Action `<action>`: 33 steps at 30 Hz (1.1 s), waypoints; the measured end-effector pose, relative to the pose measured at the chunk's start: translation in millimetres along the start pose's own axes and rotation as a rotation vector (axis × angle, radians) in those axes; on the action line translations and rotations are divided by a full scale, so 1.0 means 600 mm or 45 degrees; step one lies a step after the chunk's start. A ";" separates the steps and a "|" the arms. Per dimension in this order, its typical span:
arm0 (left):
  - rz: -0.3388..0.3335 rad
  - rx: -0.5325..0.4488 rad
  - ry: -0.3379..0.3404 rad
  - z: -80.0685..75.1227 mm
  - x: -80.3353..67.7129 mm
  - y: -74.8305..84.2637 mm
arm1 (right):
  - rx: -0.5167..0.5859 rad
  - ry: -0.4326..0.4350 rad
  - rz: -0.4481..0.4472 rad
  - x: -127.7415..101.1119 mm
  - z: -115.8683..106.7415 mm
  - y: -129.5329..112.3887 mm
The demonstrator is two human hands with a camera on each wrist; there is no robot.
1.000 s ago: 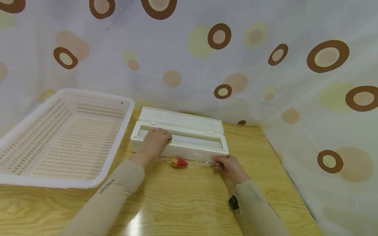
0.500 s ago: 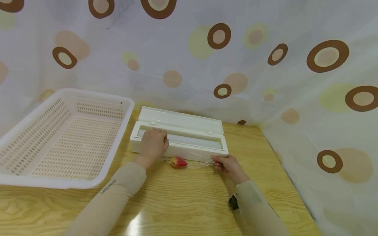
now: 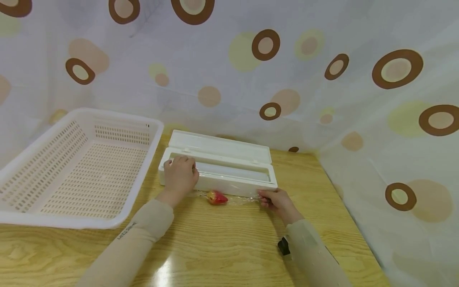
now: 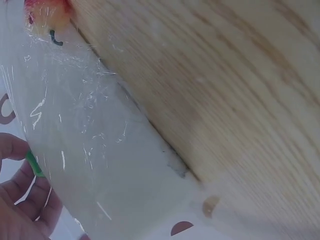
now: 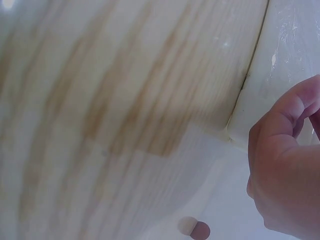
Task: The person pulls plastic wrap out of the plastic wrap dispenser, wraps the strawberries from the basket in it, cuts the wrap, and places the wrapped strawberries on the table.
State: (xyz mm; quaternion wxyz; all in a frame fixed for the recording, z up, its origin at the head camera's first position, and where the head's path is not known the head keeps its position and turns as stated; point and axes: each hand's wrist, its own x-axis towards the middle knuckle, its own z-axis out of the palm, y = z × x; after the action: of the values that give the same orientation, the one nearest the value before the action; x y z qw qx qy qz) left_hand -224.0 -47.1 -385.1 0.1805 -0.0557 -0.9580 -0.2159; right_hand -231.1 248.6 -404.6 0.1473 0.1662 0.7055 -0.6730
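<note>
Head view, open dispenser box (image 3: pixel 229 180) holding film roll (image 3: pixel 229 170), basket (image 3: pixel 75 175) beside

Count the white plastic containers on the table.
2: the perforated basket at the left, and the open film dispenser box at the centre, under the left hand. None looks hidden.

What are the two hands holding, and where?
Right hand pinches the cling film at its right corner. Left hand grips the dispenser box at its left end.
</note>
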 end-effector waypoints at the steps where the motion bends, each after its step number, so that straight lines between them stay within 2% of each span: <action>1: -0.020 -0.016 -0.003 0.000 0.000 -0.001 | -0.004 0.004 -0.002 0.001 0.000 0.001; 5: -0.092 -0.089 0.013 0.000 -0.001 -0.013 | -0.013 0.016 -0.001 0.004 0.002 0.001; 9: -0.133 -0.118 0.064 0.003 -0.001 -0.027 | -0.006 0.030 -0.006 0.006 -0.001 0.000; 12: -0.162 -0.139 0.072 0.005 -0.001 -0.034 | -0.006 0.020 -0.011 0.005 -0.006 0.001; 24: -0.187 -0.145 0.055 0.007 -0.007 -0.037 | -0.009 0.002 -0.016 0.004 -0.004 0.004; 33: -0.204 -0.157 0.097 0.010 -0.007 -0.041 | -0.008 0.012 -0.021 0.004 -0.002 0.004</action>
State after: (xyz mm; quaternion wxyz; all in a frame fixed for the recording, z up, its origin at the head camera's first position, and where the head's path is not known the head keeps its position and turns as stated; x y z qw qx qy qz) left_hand -226.6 -66.8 -401.2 0.1952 0.0181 -0.9367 -0.2901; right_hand -232.1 250.1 -408.0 0.1389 0.1632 0.7097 -0.6711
